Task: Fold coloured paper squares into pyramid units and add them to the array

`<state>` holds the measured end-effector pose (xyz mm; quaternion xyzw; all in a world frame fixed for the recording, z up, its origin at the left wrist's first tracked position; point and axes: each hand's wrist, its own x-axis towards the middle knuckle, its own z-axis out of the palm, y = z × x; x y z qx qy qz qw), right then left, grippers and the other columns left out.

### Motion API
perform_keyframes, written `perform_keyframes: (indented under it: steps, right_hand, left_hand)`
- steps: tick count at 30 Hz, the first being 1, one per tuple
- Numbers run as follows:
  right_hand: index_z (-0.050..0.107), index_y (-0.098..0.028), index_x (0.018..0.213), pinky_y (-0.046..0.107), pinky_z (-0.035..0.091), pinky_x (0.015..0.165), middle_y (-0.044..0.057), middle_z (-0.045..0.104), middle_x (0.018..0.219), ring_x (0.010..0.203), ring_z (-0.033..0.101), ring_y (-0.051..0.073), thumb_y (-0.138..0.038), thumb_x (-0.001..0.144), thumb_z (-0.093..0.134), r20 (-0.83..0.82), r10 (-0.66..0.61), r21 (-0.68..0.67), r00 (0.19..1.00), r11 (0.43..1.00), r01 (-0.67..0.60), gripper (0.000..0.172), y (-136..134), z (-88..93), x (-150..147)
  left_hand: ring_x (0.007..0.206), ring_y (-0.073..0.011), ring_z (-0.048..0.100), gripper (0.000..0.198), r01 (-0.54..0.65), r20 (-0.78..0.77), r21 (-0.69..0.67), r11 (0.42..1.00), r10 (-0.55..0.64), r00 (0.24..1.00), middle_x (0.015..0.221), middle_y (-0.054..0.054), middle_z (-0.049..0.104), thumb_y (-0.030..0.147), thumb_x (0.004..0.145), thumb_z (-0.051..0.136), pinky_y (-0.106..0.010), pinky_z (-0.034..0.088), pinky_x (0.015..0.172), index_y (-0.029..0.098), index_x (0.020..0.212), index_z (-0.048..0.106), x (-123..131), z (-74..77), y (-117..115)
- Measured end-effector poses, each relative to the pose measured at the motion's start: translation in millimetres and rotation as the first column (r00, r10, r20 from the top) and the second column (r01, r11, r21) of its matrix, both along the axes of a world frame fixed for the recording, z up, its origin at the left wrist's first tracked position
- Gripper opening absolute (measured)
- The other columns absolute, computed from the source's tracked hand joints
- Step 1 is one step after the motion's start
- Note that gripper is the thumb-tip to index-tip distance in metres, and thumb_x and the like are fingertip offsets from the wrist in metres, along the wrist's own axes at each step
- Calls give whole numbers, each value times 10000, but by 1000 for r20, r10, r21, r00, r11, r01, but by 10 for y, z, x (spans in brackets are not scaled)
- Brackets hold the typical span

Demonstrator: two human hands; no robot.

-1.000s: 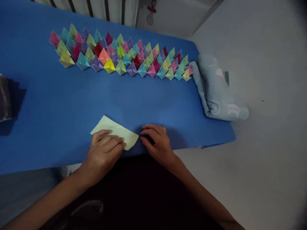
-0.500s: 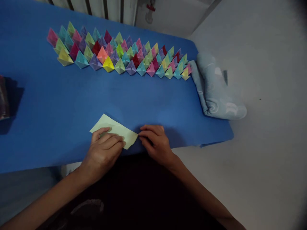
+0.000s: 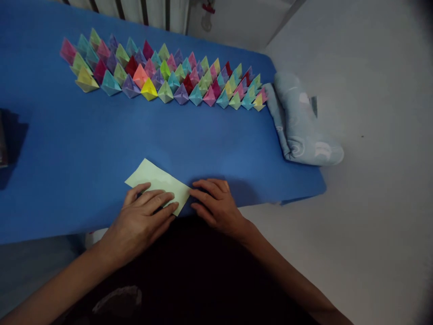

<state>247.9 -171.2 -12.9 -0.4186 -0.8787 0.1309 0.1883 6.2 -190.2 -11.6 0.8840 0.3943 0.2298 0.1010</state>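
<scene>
A pale green rectangular sheet of paper (image 3: 164, 178) lies at a slant near the front edge of the blue surface. My left hand (image 3: 145, 212) rests on its lower part, fingers spread and pressing it flat. At the paper's right corner is my right hand (image 3: 214, 203), its fingers apart and the index fingertip touching the edge. Beyond both hands stand rows of folded paper boats (image 3: 149, 89) in pink, teal, yellow, purple, green and red. The part of the sheet under my left fingers is hidden.
A folded grey-blue blanket (image 3: 304, 131) lies at the right end of the blue surface (image 3: 84, 149), beside a pale wall (image 3: 379, 189). A dark object (image 3: 2, 142) is cut off at the left edge. White slats (image 3: 155, 13) stand behind the boats.
The fingers of my right hand have opened from a pinch at the paper's corner. My left fingers have spread wider. The paper's right end lies flatter, and the whole view has shifted slightly.
</scene>
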Motion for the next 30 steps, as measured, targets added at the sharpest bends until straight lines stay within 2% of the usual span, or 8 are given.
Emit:
perform_keyframes:
  steps: [5,10,12,15,20,23,28,30]
  right_hand:
    - [583,-304,1332,485,338,1022,16,598,1391,1322,389,302,-439,993,488,169,109,-56,980,993,-100,378,-30,20,-40]
    - [565,-336,1345,510,335,1017,-5,589,1406,1319,384,326,-422,988,507,218,86,-38,972,996,-80,372,-64,10,-16]
    - [565,-335,1344,512,341,1011,-4,586,1410,1315,385,327,-407,985,517,211,88,-28,973,996,-84,369,-68,4,-10]
    - [560,-328,1346,512,340,1000,-8,585,1411,1312,385,328,-391,984,522,204,87,-8,975,996,-87,369,-72,-1,-9]
    - [550,-335,1342,511,330,978,-21,573,1425,1315,381,328,-369,989,515,203,77,-10,976,997,-76,357,-80,3,-17]
    - [549,-354,1328,507,310,994,-37,563,1434,1321,382,324,-361,984,527,197,74,-23,978,997,-71,345,-79,4,-18]
    - [542,-360,1318,488,282,1012,-48,562,1431,1322,385,308,-359,991,510,192,90,-1,977,996,-91,329,-69,6,-8]
    - [540,-356,1321,484,281,1007,-45,560,1432,1321,380,304,-356,995,499,200,94,3,975,995,-96,329,-65,8,-5]
  left_hand:
    - [1080,-235,652,228,-5,-26,-36,999,4,1000,1146,-46,722,242,956,544,-483,375,1056,265,1140,676,-12,35,-33]
    - [983,-247,641,260,-105,-84,-45,994,100,991,1178,-79,706,331,993,470,-444,435,901,226,996,707,11,25,97]
    - [989,-275,627,260,-165,-129,-22,986,160,979,1252,-98,678,360,981,492,-436,440,844,215,1019,705,12,-8,186]
    - [1118,-346,585,363,-214,-160,1,977,212,964,1378,-109,609,433,946,551,-482,427,879,221,1225,649,-31,-52,274]
    - [1314,-409,462,453,-230,-299,-4,973,219,929,1507,-86,490,431,1000,444,-584,366,989,268,1420,489,-229,-41,246]
    - [1320,-434,449,457,-293,-311,11,956,282,908,1501,-98,495,435,996,452,-636,367,989,273,1423,480,-426,-18,234]
    - [1338,-462,417,389,-503,-261,92,859,508,821,1483,-95,497,374,1004,440,-694,367,975,216,1330,582,-616,51,235]
    - [1323,-385,465,353,-425,-162,118,897,440,883,1441,-59,541,304,1004,438,-619,380,1030,213,1304,599,-531,61,192]
